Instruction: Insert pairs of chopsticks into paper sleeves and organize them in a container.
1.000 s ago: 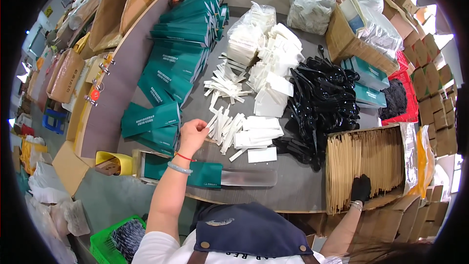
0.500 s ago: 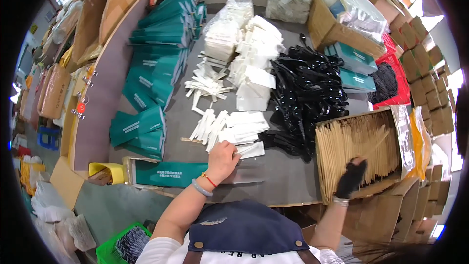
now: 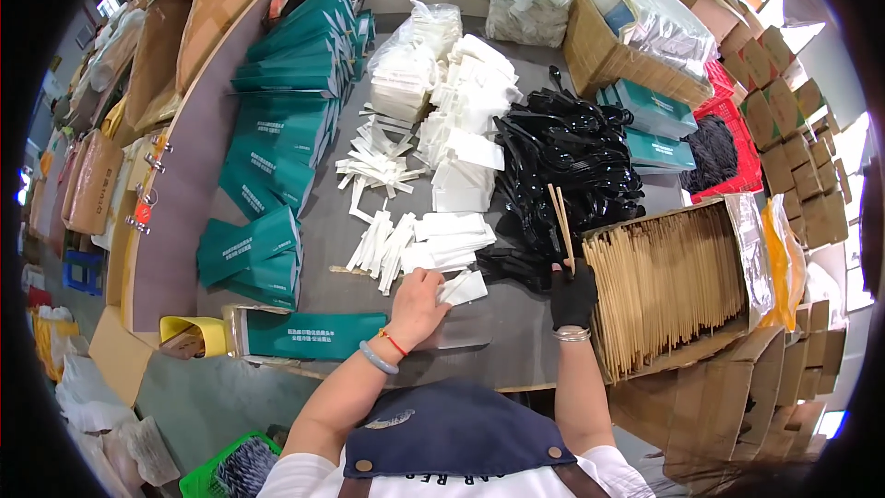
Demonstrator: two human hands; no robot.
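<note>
My bare left hand (image 3: 417, 310) is closed, its fingertips on a folded white napkin (image 3: 466, 288) at the near edge of a small napkin pile (image 3: 450, 232). Under its wrist side lies a green printed sleeve (image 3: 318, 334) in a clear holder. My right hand (image 3: 574, 300), in a black fingerless glove, is shut on a pair of wooden chopsticks (image 3: 560, 219) that point up and away. It is just left of the carton of chopsticks (image 3: 664, 281). Beyond it is a heap of black plastic spoons (image 3: 572, 166). Narrow white paper packets (image 3: 392, 244) lie left of the napkins.
Stacks of green sleeves (image 3: 277, 157) line the left wall of the table. White napkin piles (image 3: 470, 92) fill the middle back. An open cardboard box (image 3: 627, 55) and a red crate (image 3: 737, 152) stand at the right. A yellow container (image 3: 198, 337) sits at the near left corner.
My right hand has moved left out of the chopstick carton, bringing chopsticks with it. My left hand stays nearly in place, and the napkin at its fingers has tilted. The view has shifted slightly.
</note>
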